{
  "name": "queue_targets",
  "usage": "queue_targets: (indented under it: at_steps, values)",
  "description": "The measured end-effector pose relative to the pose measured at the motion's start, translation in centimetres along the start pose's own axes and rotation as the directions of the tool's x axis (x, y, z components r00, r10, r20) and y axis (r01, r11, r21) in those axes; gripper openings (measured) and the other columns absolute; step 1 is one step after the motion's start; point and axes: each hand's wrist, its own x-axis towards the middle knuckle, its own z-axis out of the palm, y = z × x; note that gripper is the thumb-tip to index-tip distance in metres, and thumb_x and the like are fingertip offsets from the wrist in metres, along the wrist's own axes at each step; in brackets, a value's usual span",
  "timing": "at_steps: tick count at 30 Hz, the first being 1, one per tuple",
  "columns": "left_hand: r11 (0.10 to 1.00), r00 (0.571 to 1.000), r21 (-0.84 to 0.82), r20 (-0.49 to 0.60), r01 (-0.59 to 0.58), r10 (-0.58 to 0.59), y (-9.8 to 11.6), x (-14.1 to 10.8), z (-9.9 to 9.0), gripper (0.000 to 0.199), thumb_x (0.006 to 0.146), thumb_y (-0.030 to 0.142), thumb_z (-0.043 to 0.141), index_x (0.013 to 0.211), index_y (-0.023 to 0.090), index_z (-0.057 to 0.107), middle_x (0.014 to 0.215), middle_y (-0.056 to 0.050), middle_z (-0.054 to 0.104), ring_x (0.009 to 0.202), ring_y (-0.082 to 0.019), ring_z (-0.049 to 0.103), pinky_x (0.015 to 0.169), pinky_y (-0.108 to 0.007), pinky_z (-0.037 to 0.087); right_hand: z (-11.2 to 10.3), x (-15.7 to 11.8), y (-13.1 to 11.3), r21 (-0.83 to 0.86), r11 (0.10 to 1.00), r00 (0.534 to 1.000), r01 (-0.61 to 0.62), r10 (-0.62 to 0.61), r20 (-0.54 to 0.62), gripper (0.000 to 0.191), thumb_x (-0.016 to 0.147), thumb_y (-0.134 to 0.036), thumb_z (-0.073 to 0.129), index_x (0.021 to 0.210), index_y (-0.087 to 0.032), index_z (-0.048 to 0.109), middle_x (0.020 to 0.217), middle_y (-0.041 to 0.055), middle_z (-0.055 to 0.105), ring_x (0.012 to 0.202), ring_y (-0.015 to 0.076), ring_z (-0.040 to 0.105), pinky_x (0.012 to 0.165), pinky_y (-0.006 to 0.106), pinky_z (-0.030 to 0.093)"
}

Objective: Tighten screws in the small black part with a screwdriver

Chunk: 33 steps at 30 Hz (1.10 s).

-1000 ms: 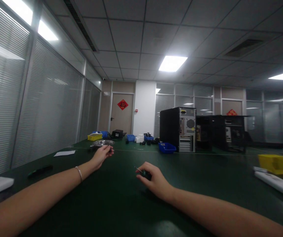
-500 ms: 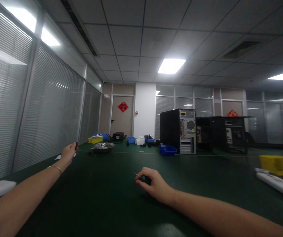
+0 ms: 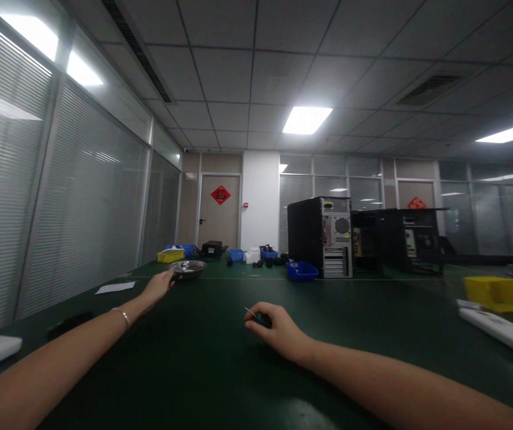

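My right hand (image 3: 278, 328) is closed round the dark handle of a screwdriver (image 3: 263, 319), above the green table. The screwdriver's thin metal shaft points up and left past the fingertips. Stretched forward on the left, my left hand (image 3: 160, 285) has its fingertips pressed together at the near left side of a shallow metal bowl (image 3: 189, 270). A small dark thing shows at those fingertips, too small to name. Whether the hand touches the bowl's rim, I cannot tell. Small items inside the bowl are not clear.
Behind the bowl are a yellow bin (image 3: 170, 256) and a black box (image 3: 212, 248). A blue bin (image 3: 302, 271) stands before a computer case (image 3: 319, 237). A white paper (image 3: 115, 288) and a dark object (image 3: 68, 325) lie left; a yellow bin (image 3: 498, 294) stands right.
My left hand has moved right, from over the table's left side to the metal bowl. My right hand keeps the screwdriver in nearly the same place. The view has shifted slightly.
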Motion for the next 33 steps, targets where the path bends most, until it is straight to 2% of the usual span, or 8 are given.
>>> queue_targets:
  at_steps: [2,4,8,11,16,21,27,33]
  values:
    - [0.998,0.972,-0.023,0.224,-0.059,0.063,0.4,-1.4,2.5,0.052,0.07,0.061,0.05,0.076,0.011,0.062,0.073,-0.007,0.059,0.067,-0.018,0.049,0.06,-0.027,0.037,0.0,0.2,0.4,0.037,0.998,0.998,-0.058,0.058,-0.003,0.029,0.082,-0.042,0.051,0.097,-0.018,0.059,0.092,0.0031,0.06,0.084,0.0174,0.054,0.075,0.03,0.043]
    - [0.995,0.927,-0.033,0.36,-0.097,0.103,1.0,-3.2,4.6,0.056,0.069,0.064,0.049,0.081,0.011,0.062,0.068,-0.004,0.055,0.063,-0.016,0.047,0.058,-0.025,0.035,0.1,0.4,0.7,0.083,0.993,0.996,-0.087,0.088,-0.015,0.031,0.084,-0.042,0.047,0.1,-0.017,0.057,0.093,0.0034,0.059,0.082,0.0165,0.054,0.073,0.028,0.043]
    - [0.953,0.679,-0.073,0.685,-0.295,0.263,2.3,-7.0,7.2,0.047,0.075,0.054,0.051,0.102,0.015,0.053,0.066,0.002,0.047,0.058,-0.012,0.043,0.053,-0.022,0.032,0.3,0.3,0.8,0.177,0.98,0.994,-0.094,0.102,-0.034,0.027,0.085,-0.038,0.046,0.105,-0.02,0.051,0.094,0.0024,0.056,0.078,0.0141,0.053,0.067,0.025,0.042]
    - [0.939,0.597,-0.113,0.745,-0.325,0.296,2.7,-9.1,7.8,0.039,0.08,0.047,0.048,0.106,0.017,0.047,0.069,0.002,0.048,0.057,-0.011,0.044,0.053,-0.022,0.034,0.4,0.1,0.9,0.176,0.983,0.997,-0.06,0.069,-0.047,0.027,0.085,-0.036,0.047,0.107,-0.021,0.05,0.094,0.0019,0.055,0.077,0.0138,0.054,0.066,0.025,0.043]
    - [0.937,0.567,-0.162,0.76,-0.308,0.318,3.0,-10.8,7.9,0.029,0.079,0.039,0.053,0.096,0.016,0.053,0.08,-0.002,0.055,0.069,-0.013,0.051,0.062,-0.025,0.039,0.6,0.2,1.2,0.053,0.998,0.998,0.041,-0.039,-0.053,0.025,0.083,-0.033,0.051,0.104,-0.02,0.057,0.096,0.0037,0.059,0.087,0.0176,0.055,0.077,0.03,0.043]
    - [0.942,0.59,-0.151,0.746,-0.301,0.308,3.2,-11.3,8.2,0.03,0.074,0.037,0.059,0.091,0.014,0.061,0.079,-0.003,0.059,0.075,-0.016,0.053,0.068,-0.026,0.04,0.9,0.3,1.6,0.062,0.996,0.996,0.066,-0.062,-0.066,0.029,0.083,-0.032,0.051,0.107,-0.019,0.06,0.1,0.0054,0.062,0.092,0.0193,0.055,0.08,0.033,0.043]
    - [0.969,0.649,-0.187,0.72,-0.161,0.247,2.4,-11.1,8.7,0.037,0.071,0.037,0.063,0.098,0.013,0.06,0.086,-0.006,0.062,0.072,-0.016,0.056,0.069,-0.029,0.044,0.9,0.1,1.8,0.039,0.998,0.997,0.042,-0.039,-0.07,0.031,0.083,-0.033,0.05,0.109,-0.019,0.06,0.096,0.0043,0.063,0.084,0.0175,0.057,0.074,0.031,0.044]
    - [0.968,0.64,-0.195,0.726,-0.161,0.253,2.4,-11.4,8.7,0.034,0.067,0.032,0.067,0.095,0.013,0.061,0.09,-0.006,0.063,0.08,-0.018,0.057,0.076,-0.032,0.043,0.8,-0.1,2.0,-0.003,0.999,0.998,0.043,-0.043,-0.047,0.031,0.083,-0.031,0.05,0.108,-0.018,0.061,0.093,0.0052,0.065,0.083,0.0178,0.057,0.074,0.031,0.044]
